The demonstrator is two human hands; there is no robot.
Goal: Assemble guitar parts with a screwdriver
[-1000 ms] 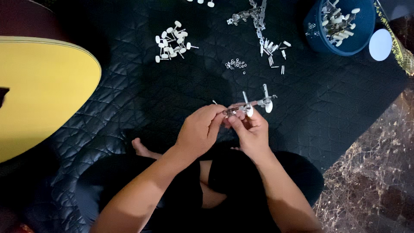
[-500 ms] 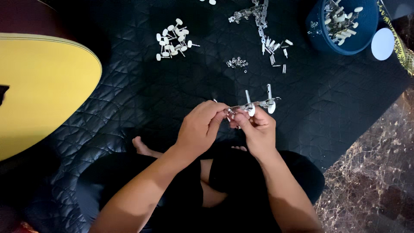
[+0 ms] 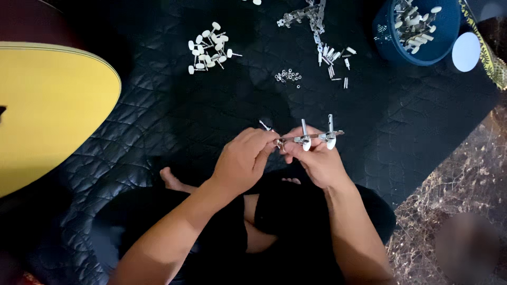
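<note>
Across the whole floor I see a black quilted mat [image 3: 174, 121], with marbled stone [image 3: 454, 179] bare at 4 o'clock. At 9 o'clock lies the broad yellow top of a guitar body [image 3: 47, 111], well apart from my hands. At 1 o'clock a dark blue bowl [image 3: 391, 37] holds loose white-knobbed pegs, with a pale round lid [image 3: 467, 51] just beside it.

Near centre I hold a metal tuner strip [image 3: 311, 138], two white-knobbed pegs already standing on it. Its long axis runs roughly 9 to 3 o'clock, tipped a little upward toward 3. My right hand [image 3: 317, 161] grips it from beneath, fingers closed narrowly around the middle and right part. My left hand [image 3: 244, 158] pinches at the strip's 9 o'clock end, fingertips drawn tightly together; I cannot tell whether a small part sits between them. So the open end of the strip points at my left hand, which is the nearer one to it.

Farther off, at 11 o'clock, a cluster of white-knobbed pegs [image 3: 208, 46] lies on the mat. At 12 o'clock sit more metal strips [image 3: 309, 13] and short posts [image 3: 334, 55], and below them a tiny heap of washers [image 3: 288, 76].
</note>
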